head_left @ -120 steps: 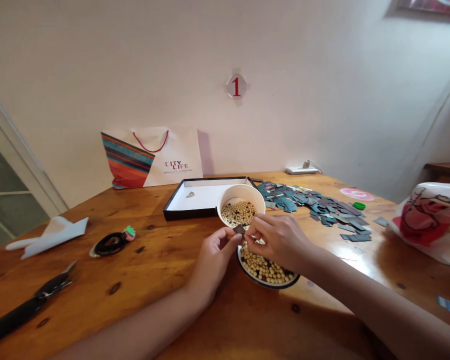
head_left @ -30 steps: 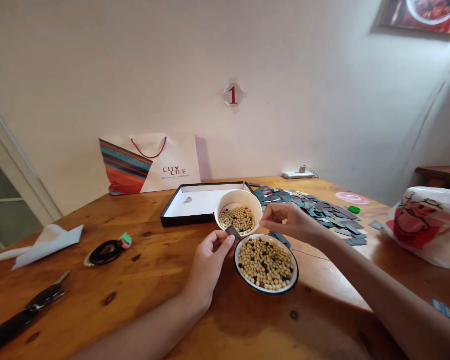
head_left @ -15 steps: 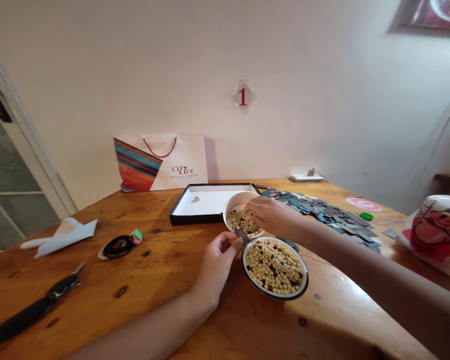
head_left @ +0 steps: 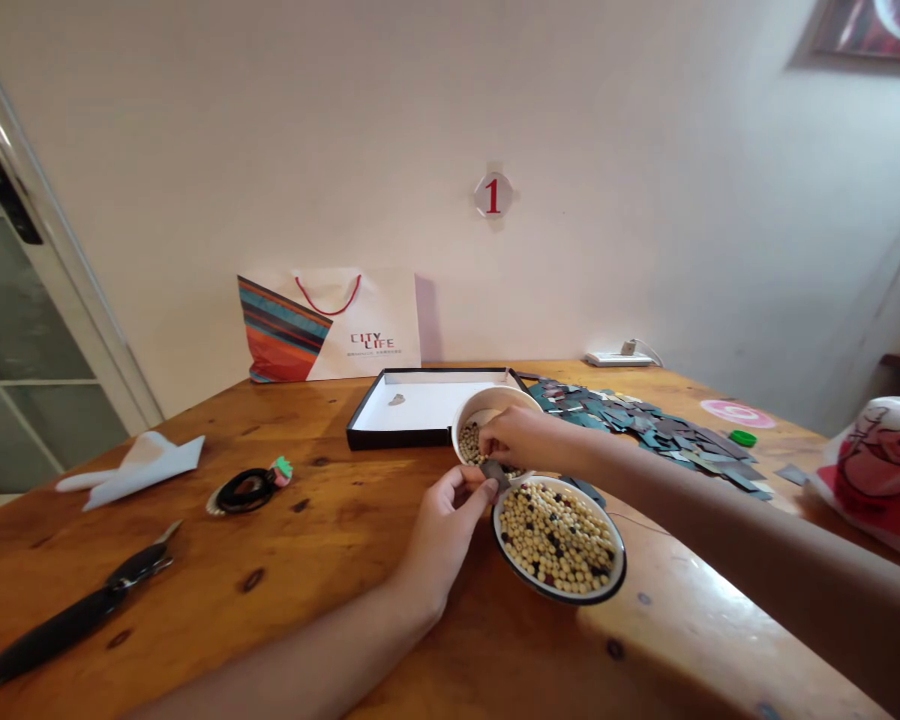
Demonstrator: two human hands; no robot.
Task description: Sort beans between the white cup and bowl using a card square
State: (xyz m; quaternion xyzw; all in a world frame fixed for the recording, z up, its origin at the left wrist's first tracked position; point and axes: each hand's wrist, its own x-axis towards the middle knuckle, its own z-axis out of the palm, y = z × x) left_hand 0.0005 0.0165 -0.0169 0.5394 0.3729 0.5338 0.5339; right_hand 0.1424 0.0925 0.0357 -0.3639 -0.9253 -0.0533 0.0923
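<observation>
My left hand [head_left: 454,510] pinches a small flat dark-grey square [head_left: 497,474], like a card or packet, beside the enamel bowl's near-left rim. My right hand [head_left: 514,436] reaches over the white tub [head_left: 461,412]; its fingers are drawn together just above the dark square, and whatever they hold is hidden. Pale yellow bead-like balls, soybeans perhaps, lie inside the tub, partly covered by the hand. In front of it stands a white enamel bowl [head_left: 621,560] with a dark rim, filled with similar yellow balls mixed with some black and dark red ones [head_left: 555,535].
Behind the tub lies a shallow black-edged box lid [head_left: 435,405]. A heap of dark squares [head_left: 637,420] spreads to the right, near a green cap [head_left: 742,438] and a plastic bag [head_left: 877,470]. Pruning shears [head_left: 82,610], a black coil [head_left: 246,490] and white paper [head_left: 146,470] lie left.
My right hand has drawn back from inside the tub toward the dark square, its fingers closer together. The left hand still holds the square. The view has shifted slightly.
</observation>
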